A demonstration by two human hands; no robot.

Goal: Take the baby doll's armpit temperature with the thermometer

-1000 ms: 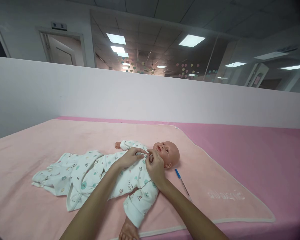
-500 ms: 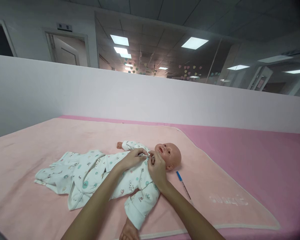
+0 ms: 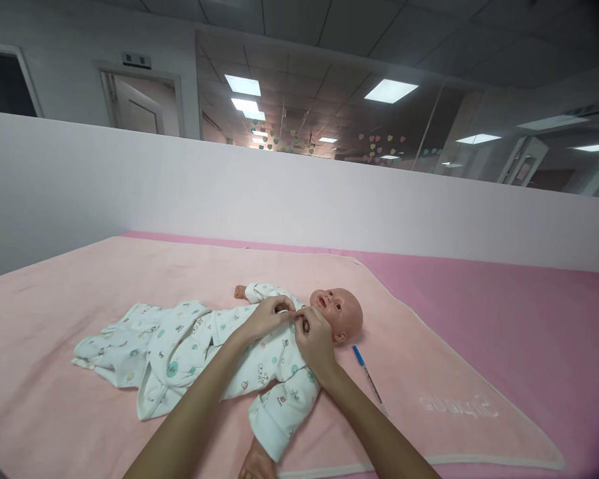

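Both hands, left hand [image 3: 265,318] and right hand [image 3: 313,340], pinch romper [image 3: 219,346] collar at doll [image 3: 337,313] neck; thin fabric could slip, snap misaligns.

Baby doll [image 3: 337,313] lies on its back on the pink blanket [image 3: 429,372], bald head to my right, face up. It wears a white romper [image 3: 204,342] printed with small teal and pink figures; legs trail flat to my left. Near sleeve points toward me, far hand bare.
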